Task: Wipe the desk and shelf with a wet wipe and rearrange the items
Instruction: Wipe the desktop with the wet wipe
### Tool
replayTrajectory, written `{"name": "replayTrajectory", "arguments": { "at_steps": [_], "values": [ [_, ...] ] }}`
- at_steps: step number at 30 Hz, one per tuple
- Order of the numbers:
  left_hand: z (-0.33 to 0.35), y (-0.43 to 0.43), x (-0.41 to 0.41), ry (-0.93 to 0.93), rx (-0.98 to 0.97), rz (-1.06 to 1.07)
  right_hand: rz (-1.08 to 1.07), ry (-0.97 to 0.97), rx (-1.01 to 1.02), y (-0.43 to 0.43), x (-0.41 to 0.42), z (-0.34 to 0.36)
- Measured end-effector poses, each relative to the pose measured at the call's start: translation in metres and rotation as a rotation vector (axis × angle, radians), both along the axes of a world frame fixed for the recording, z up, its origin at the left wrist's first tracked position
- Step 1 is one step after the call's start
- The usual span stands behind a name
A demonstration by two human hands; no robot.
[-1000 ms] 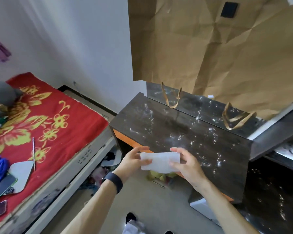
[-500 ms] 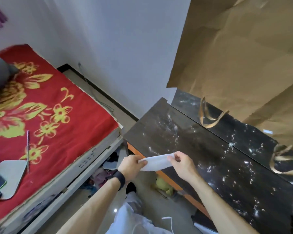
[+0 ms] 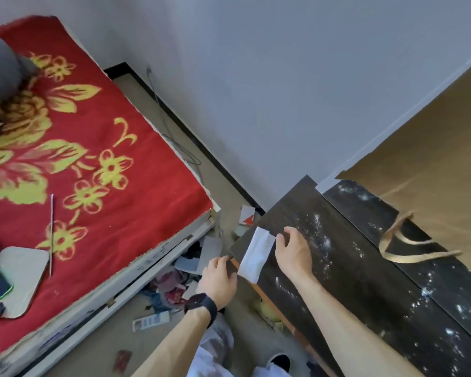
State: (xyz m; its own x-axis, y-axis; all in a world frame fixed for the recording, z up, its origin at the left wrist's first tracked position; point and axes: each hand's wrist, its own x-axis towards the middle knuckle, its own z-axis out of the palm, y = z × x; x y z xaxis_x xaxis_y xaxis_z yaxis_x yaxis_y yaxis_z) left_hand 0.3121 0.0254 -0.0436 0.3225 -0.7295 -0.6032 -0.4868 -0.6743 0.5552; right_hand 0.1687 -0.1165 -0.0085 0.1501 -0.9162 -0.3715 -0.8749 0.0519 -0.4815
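Note:
A folded white wet wipe (image 3: 257,254) lies along the near left corner of the dark desk top (image 3: 351,281), which is speckled with white dust. My right hand (image 3: 292,251) is over the desk, thumb and fingertips pinching the wipe's upper right edge. My left hand (image 3: 218,273), with a black watch on the wrist, is off the desk's left edge and holds the wipe's lower end.
A large brown paper bag (image 3: 433,172) with looped handles (image 3: 408,248) stands at the back of the desk. A bed with a red flowered blanket (image 3: 79,159) fills the left. Clothes and a remote (image 3: 150,321) litter the floor between them.
The wipe, held taut in the air before the desk earlier, now lies down on the desk's left corner. My view has swung left and both hands moved onto that corner.

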Motion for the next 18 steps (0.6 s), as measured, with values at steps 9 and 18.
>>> {"name": "replayTrajectory", "arguments": {
  "at_steps": [9,18],
  "values": [
    [-0.039,-0.008,0.025,-0.424,-0.072,-0.579,0.358,0.337,-0.154,0.063,0.05,-0.079],
    [-0.049,-0.007,0.027,-0.513,-0.132,-0.659,0.216,0.401,-0.165,0.093,-0.103,-0.084]
  ]
}}
